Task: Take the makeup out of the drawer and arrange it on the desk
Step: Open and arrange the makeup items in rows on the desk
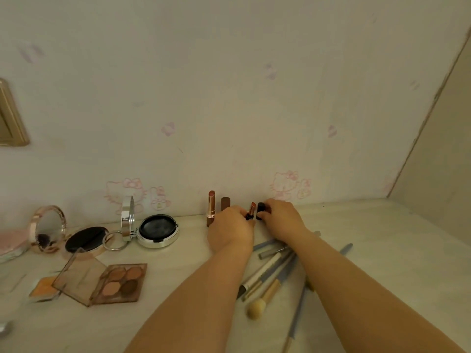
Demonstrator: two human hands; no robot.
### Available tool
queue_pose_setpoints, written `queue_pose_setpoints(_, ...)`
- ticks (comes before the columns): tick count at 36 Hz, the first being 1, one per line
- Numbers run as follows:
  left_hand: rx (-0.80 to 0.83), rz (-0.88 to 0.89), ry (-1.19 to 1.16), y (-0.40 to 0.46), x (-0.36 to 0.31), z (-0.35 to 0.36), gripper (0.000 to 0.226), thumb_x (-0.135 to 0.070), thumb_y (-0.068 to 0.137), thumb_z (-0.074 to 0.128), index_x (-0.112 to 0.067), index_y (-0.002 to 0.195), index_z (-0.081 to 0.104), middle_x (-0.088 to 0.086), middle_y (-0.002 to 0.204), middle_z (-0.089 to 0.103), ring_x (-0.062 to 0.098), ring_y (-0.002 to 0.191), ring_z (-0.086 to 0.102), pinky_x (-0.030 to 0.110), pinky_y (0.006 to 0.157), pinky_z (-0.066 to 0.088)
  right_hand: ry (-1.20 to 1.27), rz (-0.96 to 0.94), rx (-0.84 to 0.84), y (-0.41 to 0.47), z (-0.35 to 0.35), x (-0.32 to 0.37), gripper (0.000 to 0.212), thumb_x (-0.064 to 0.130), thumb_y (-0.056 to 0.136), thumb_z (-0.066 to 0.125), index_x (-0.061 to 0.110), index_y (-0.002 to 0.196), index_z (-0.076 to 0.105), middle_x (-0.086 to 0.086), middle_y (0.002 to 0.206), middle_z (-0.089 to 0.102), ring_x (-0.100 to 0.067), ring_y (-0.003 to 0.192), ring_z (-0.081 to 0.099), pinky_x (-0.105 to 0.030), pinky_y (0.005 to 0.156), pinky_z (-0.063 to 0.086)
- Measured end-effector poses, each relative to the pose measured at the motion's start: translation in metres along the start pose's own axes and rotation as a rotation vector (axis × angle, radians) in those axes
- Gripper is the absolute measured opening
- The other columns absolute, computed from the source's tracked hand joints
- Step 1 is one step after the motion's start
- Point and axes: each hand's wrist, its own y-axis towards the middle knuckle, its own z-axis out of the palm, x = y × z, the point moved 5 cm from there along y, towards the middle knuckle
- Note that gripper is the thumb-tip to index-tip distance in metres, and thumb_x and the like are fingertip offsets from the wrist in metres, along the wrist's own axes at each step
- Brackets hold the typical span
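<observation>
Near the back of the desk, my left hand grips an uncapped lipstick, its bullet pointing up. My right hand holds the black cap just to its right, a little apart from it. Further left, against the wall, another open lipstick stands upright with its brown cap beside it. A pile of makeup brushes lies under my forearms. An open eyeshadow palette rests at the front left.
Two open compacts, a silver one and a rose-gold one with its mirror, sit at the back left. A small orange blush pan lies beside the palette. A pink case is at the left edge. The wall runs close behind.
</observation>
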Motion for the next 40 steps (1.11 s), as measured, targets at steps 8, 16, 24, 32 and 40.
queue_pose_setpoints(8,-0.011,-0.024,0.052,0.001,-0.001,0.002,0.02,-0.037,0.088,0.059,-0.028,0.103,0.068,0.0,0.1,0.068,0.02,0.095,0.063,0.025,0.066,0.04,-0.002,0.007,-0.007,0.001,0.001,-0.001,0.024,0.026,0.091,0.055,0.005,0.102,0.062,-0.014,0.102,0.065,-0.025,0.088,0.057,-0.032,0.072,0.043)
queue_pose_setpoints(16,-0.018,-0.056,0.109,0.005,0.0,0.006,0.023,-0.04,0.088,0.059,-0.026,0.101,0.07,0.0,0.099,0.069,0.02,0.094,0.064,0.025,0.065,0.039,-0.002,0.017,-0.001,0.003,0.002,-0.001,0.025,0.027,0.091,0.056,0.004,0.097,0.063,-0.014,0.098,0.065,-0.021,0.081,0.053,-0.028,0.067,0.039)
queue_pose_setpoints(24,-0.035,-0.051,0.132,0.006,-0.001,0.007,0.021,-0.037,0.088,0.059,-0.025,0.1,0.071,0.001,0.098,0.069,0.021,0.094,0.064,0.026,0.066,0.042,-0.009,0.013,0.004,0.003,0.001,-0.001,0.022,0.026,0.091,0.057,0.006,0.092,0.064,-0.012,0.092,0.064,-0.02,0.079,0.052,-0.027,0.067,0.039)
queue_pose_setpoints(32,-0.001,-0.029,0.114,-0.002,-0.003,0.0,0.025,-0.039,0.088,0.059,-0.022,0.103,0.07,0.002,0.1,0.069,0.021,0.094,0.064,0.026,0.066,0.043,0.021,0.033,0.014,0.0,-0.002,-0.004,0.039,0.027,0.092,0.054,0.012,0.128,0.056,-0.009,0.12,0.063,-0.023,0.109,0.057,-0.029,0.087,0.044)
queue_pose_setpoints(40,0.032,0.18,0.089,-0.032,0.0,-0.017,0.026,-0.044,0.092,0.051,-0.029,0.107,0.066,-0.007,0.102,0.069,0.014,0.093,0.062,0.025,0.069,0.044,0.002,0.008,-0.077,-0.037,-0.017,-0.019,0.03,0.028,0.096,0.046,0.021,0.123,0.057,-0.003,0.118,0.06,-0.021,0.115,0.046,-0.032,0.094,0.042)
